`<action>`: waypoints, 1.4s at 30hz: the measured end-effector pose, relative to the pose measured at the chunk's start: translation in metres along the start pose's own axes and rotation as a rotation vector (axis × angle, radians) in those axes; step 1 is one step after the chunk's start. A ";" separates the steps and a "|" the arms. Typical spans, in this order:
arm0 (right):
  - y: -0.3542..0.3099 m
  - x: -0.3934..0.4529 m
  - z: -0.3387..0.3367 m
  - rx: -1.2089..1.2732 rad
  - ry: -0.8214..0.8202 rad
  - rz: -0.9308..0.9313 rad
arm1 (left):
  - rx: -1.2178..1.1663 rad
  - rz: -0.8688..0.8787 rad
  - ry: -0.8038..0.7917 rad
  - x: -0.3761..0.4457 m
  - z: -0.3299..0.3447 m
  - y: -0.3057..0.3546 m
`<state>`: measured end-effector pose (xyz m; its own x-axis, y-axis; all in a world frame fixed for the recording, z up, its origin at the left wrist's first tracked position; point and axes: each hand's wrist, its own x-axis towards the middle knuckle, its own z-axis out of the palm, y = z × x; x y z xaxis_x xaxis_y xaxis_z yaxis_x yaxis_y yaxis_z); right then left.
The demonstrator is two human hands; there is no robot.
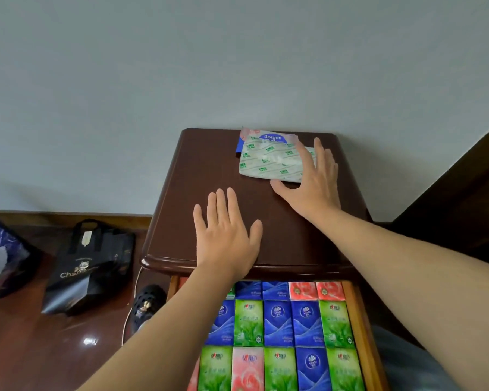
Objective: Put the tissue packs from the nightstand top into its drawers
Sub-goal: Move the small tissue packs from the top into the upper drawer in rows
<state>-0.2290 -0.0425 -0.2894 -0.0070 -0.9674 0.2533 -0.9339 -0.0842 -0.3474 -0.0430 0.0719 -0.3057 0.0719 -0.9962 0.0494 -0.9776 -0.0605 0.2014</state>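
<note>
Flat, white-and-green printed plastic tissue pack (268,160) lying at the far right of the dark brown wooden nightstand top (209,170), overlapping a second flat pack with a blue-and-white label (268,136) just behind it, near the pale wall.

Right hand (312,182) spread over the near right corner of the front pack, fingers straight and splayed, thumb at the near edge; not yet closed round it. Left hand (226,232) flat and open above the near middle of the surface, holding nothing.

Likely light, soft and squashy, with a slick film wrapper that crinkles and slides easily on polished wood. Best taken by pinching the near edge between thumb and fingers, or by sliding toward the front lip and lifting; a loose grip could let the film slip.

Below the front edge, an open wooden drawer (359,320) pulled toward the viewer, already packed in neat rows with small blue, green and pink tissue packs (277,323). Little free room visible there.

On the glossy floor to the left, a black paper shopping bag (88,266) and a dark shoe (147,303).
</note>
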 end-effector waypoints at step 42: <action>0.044 -0.253 -0.028 -0.090 -0.421 -0.186 | -0.674 -0.026 -0.356 -0.179 0.022 0.003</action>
<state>-0.2786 0.2047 -0.3440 0.2922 -0.9520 -0.0913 -0.9329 -0.2627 -0.2462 -0.0631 0.2482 -0.3352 -0.0864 -0.9621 -0.2585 -0.6360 -0.1465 0.7577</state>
